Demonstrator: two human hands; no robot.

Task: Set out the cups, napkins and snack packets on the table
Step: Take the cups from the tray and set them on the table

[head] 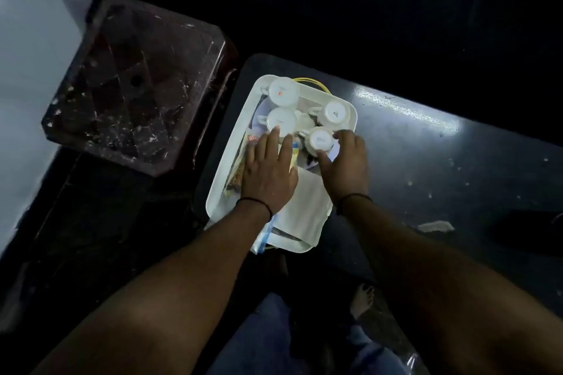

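A white tray point(219, 189) sits at the left end of the dark table point(426, 161). Several white cups stand upside down in its far half. My right hand point(347, 164) grips the nearest cup point(320, 139) between thumb and fingers. My left hand point(269, 170) lies flat with fingers spread, fingertips touching another upturned cup point(281, 121). It covers snack packets point(236, 175) along the tray's left side. White napkins point(304, 207) lie in the tray's near half, between my wrists.
A dark red plastic stool point(137, 85) stands left of the table. A scrap of paper point(435, 226) lies on the table to the right. My legs and a bare foot point(362, 298) show below the table edge. A pale wall point(27, 70) fills the left.
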